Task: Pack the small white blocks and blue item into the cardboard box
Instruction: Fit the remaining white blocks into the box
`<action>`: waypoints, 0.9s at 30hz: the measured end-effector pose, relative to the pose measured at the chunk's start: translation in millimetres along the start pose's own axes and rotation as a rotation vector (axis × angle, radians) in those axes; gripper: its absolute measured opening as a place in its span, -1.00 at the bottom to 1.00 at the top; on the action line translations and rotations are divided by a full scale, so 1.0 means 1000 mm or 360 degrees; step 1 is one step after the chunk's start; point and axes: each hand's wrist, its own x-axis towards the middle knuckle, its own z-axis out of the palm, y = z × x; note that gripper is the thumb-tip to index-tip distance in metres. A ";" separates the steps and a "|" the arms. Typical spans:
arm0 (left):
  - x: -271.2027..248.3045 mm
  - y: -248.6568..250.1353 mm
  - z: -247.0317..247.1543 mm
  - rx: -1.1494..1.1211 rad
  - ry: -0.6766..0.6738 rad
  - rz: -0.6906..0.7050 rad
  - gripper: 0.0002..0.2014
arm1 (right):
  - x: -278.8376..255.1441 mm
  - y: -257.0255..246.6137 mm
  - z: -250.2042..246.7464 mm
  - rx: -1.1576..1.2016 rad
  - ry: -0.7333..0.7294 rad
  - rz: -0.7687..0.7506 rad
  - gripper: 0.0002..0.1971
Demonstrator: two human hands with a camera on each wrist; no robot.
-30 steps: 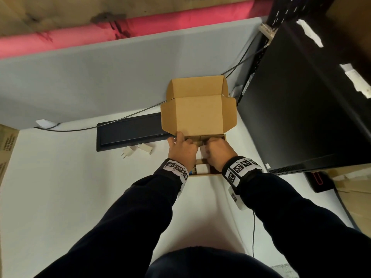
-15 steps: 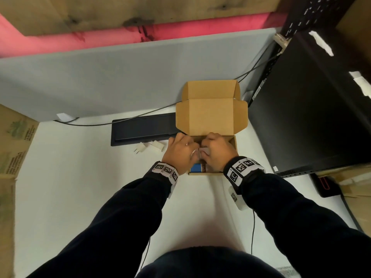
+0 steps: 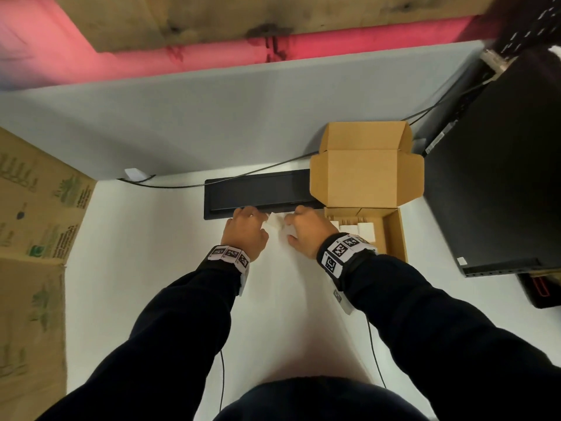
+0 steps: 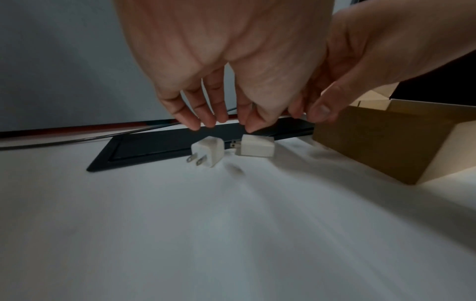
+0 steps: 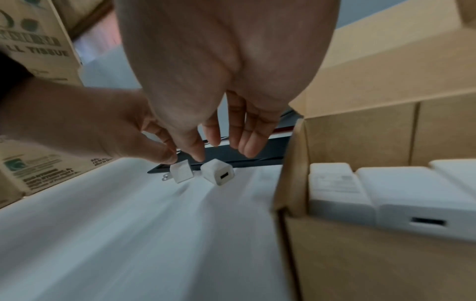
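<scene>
Two small white plug blocks lie side by side on the white table, just in front of a black strip: the left block [image 4: 207,151] [image 5: 181,173] and the right block [image 4: 255,145] [image 5: 217,172]. My left hand [image 3: 246,229] [image 4: 224,124] hovers right over them with fingers pointing down and holding nothing. My right hand [image 3: 306,230] [image 5: 221,152] hangs beside it over the right block, also empty. The open cardboard box [image 3: 393,235] [image 5: 291,163] stands to the right, with several white blocks [image 3: 358,229] [image 5: 340,183] inside. The blue item is not in view.
A flat black strip [image 3: 258,189] lies behind the blocks, with a cable [image 3: 182,186] running along the grey partition. A big black case [image 3: 501,177] stands right of the box. A large printed carton [image 3: 36,223] borders the table on the left.
Both hands have come out of the box and moved left to the two loose blocks on the table. The box now sits to the right of the hands.
</scene>
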 end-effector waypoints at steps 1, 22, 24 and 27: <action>0.004 -0.006 0.000 0.0010 -0.0028 -0.0016 -0.63 | 0.007 -0.004 0.003 -0.0007 -0.0026 0.0019 -0.57; -0.005 0.023 -0.002 -0.0431 0.0023 0.0226 -0.63 | -0.023 0.009 0.017 0.0397 0.0210 0.0150 -0.35; -0.007 0.040 -0.004 -0.0441 0.0103 0.0306 -0.65 | -0.041 0.026 0.007 0.0397 0.0324 0.0175 -0.27; -0.007 0.066 -0.006 -0.0429 0.0164 0.0432 -0.65 | -0.065 0.053 -0.002 0.0367 0.0470 0.0290 -0.33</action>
